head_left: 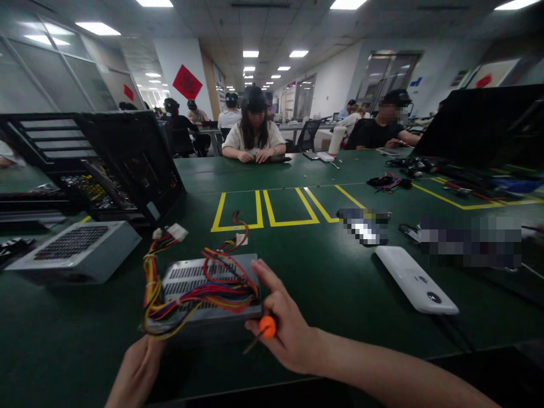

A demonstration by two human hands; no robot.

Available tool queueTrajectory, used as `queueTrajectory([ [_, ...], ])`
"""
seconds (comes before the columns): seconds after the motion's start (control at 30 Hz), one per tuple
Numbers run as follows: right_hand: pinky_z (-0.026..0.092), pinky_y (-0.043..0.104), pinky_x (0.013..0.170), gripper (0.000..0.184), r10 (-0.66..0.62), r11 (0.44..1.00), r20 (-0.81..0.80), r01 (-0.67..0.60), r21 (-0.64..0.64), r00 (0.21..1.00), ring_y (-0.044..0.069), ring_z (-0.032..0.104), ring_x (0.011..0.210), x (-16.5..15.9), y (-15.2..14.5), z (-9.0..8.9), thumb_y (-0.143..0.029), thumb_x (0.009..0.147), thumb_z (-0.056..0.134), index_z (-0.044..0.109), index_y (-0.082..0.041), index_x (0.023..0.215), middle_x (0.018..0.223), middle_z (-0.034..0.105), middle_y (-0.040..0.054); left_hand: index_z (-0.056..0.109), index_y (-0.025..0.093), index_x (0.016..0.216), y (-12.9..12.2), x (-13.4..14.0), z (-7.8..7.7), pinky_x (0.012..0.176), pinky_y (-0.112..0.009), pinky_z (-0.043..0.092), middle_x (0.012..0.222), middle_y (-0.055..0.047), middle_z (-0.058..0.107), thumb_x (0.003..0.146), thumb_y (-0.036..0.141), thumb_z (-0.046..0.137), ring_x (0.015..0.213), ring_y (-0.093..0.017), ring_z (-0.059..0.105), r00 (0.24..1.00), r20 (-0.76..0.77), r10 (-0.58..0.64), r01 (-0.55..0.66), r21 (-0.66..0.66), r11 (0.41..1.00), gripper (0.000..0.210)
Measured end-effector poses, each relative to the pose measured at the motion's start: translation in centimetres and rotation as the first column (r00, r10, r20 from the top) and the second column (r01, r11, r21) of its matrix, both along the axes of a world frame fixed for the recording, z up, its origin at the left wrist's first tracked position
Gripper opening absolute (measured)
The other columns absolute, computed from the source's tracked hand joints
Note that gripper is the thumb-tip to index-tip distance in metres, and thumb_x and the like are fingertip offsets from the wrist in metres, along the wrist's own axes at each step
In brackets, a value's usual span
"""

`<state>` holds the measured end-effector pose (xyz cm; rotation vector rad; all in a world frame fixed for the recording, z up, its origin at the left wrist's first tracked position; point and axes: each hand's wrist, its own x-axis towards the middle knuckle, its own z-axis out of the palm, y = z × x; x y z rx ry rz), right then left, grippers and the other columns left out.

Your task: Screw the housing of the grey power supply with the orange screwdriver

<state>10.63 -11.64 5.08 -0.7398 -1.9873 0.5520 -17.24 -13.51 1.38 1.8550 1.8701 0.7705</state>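
A metal computer power supply (pixel 189 276) is held a little above the green table in front of me, its slotted face up. A bundle of coloured cables (pixel 208 297) lies across it, with white connectors hanging past its far edge. My left hand (pixel 142 362) grips the near left corner; its fingers are mostly hidden beneath. Along the right end my right hand (pixel 291 331) is closed, with fingers against the casing. That same hand also keeps a screwdriver (pixel 267 327) with an orange handle, its thin shaft pointing down and left.
Another power supply (pixel 85 249) sits at the left, before an open black computer case (pixel 127 164). On the right lie a white power bank (pixel 414 277) and a phone (pixel 363 226). Yellow tape (pixel 291 224) marks the table. A person (pixel 255 130) sits opposite; cables and a large black panel stand far right.
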Motion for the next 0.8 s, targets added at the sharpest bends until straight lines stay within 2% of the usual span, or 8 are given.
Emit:
queueTrajectory([
  [0.07, 0.033, 0.045, 0.103, 0.016, -0.153, 0.978, -0.092, 0.137, -0.156, 0.984, 0.023, 0.023, 0.133, 2.1, -0.4, -0.8, -0.021, 0.082, 0.051, 0.038, -0.024, 0.091, 0.146, 0.018, 0.0085, 0.059, 0.023, 0.067, 1.4, 2.0, -0.6, 0.056, -0.025, 0.049, 0.063, -0.003, 0.059, 0.085, 0.052, 0.027, 0.062, -0.019, 0.056, 0.994, 0.048, -0.095, 0.095, 0.004, 0.995, 0.047],
  [0.17, 0.036, 0.043, 0.101, 0.030, -0.337, 0.892, -0.108, 0.280, -0.354, 0.935, 0.021, 0.037, 0.125, 4.4, -0.8, -2.0, -0.027, 0.084, 0.048, 0.036, -0.024, 0.112, 0.137, 0.036, 0.0103, 0.059, 0.022, 0.079, 2.8, 5.1, -0.8, 0.064, -0.025, 0.048, 0.071, -0.003, 0.061, 0.085, 0.049, 0.029, 0.067, -0.018, 0.057, 0.950, 0.088, -0.300, 0.304, -0.028, 0.952, 0.040],
  [0.23, 0.040, 0.040, 0.096, 0.039, -0.403, 0.845, -0.074, 0.340, -0.413, 0.912, 0.021, 0.048, 0.116, 5.5, -0.7, -2.3, -0.031, 0.085, 0.046, 0.033, -0.023, 0.121, 0.127, 0.047, 0.0106, 0.057, 0.021, 0.080, 3.4, 6.7, -0.6, 0.067, -0.026, 0.047, 0.075, -0.004, 0.061, 0.085, 0.047, 0.031, 0.069, -0.018, 0.058, 0.938, 0.083, -0.336, 0.342, -0.068, 0.937, 0.037],
  [0.4, 0.047, 0.034, 0.073, 0.025, -0.512, 0.762, -0.013, 0.447, -0.468, 0.859, 0.021, 0.059, 0.086, 6.3, 1.5, -1.3, -0.043, 0.084, 0.045, 0.046, -0.022, 0.098, 0.096, 0.060, 0.0064, 0.057, 0.021, 0.086, 5.4, 8.3, 1.7, 0.069, -0.027, 0.045, 0.081, -0.004, 0.063, 0.087, 0.049, 0.028, 0.075, -0.019, 0.060, 0.928, 0.076, -0.364, 0.372, -0.138, 0.918, 0.039],
  [0.5, 0.044, 0.031, 0.060, 0.025, -0.593, 0.712, -0.022, 0.511, -0.482, 0.805, 0.020, 0.057, 0.070, 5.9, 4.1, -0.6, -0.049, 0.083, 0.043, 0.043, -0.023, 0.081, 0.077, 0.058, 0.0017, 0.060, 0.020, 0.085, 7.6, 8.7, 4.0, 0.067, -0.028, 0.044, 0.080, -0.005, 0.064, 0.086, 0.054, 0.025, 0.073, -0.020, 0.061, 0.930, 0.040, -0.365, 0.365, -0.192, 0.911, 0.048],
  [0.6, 0.041, 0.030, 0.058, 0.026, -0.616, 0.703, -0.029, 0.533, -0.471, 0.787, 0.019, 0.057, 0.066, 5.5, 7.0, -0.6, -0.049, 0.081, 0.043, 0.039, -0.024, 0.079, 0.072, 0.056, -0.0001, 0.063, 0.018, 0.088, 10.6, 9.3, 5.6, 0.070, -0.028, 0.044, 0.086, -0.008, 0.065, 0.087, 0.054, 0.019, 0.079, -0.021, 0.061, 0.928, -0.063, -0.367, 0.343, -0.237, 0.909, 0.056],
  [0.7, 0.039, 0.030, 0.057, 0.025, -0.634, 0.687, -0.017, 0.553, -0.471, 0.773, 0.020, 0.055, 0.064, 5.6, 9.4, -1.0, -0.048, 0.080, 0.043, 0.039, -0.024, 0.077, 0.069, 0.055, -0.0004, 0.063, 0.015, 0.093, 13.5, 9.8, 5.8, 0.065, -0.028, 0.043, 0.080, -0.011, 0.064, 0.089, 0.045, 0.012, 0.075, -0.022, 0.061, 0.828, -0.359, -0.430, 0.386, -0.191, 0.902, 0.059],
  [0.8, 0.037, 0.030, 0.057, 0.025, -0.643, 0.671, 0.008, 0.568, -0.476, 0.766, 0.020, 0.053, 0.062, 5.9, 10.9, -1.2, -0.048, 0.079, 0.045, 0.041, -0.023, 0.075, 0.065, 0.054, -0.0009, 0.061, 0.014, 0.100, 15.4, 9.8, 5.2, 0.063, -0.029, 0.042, 0.076, -0.012, 0.062, 0.088, 0.042, 0.014, 0.071, -0.023, 0.060, 0.786, -0.430, -0.443, 0.400, -0.192, 0.896, 0.055],
])
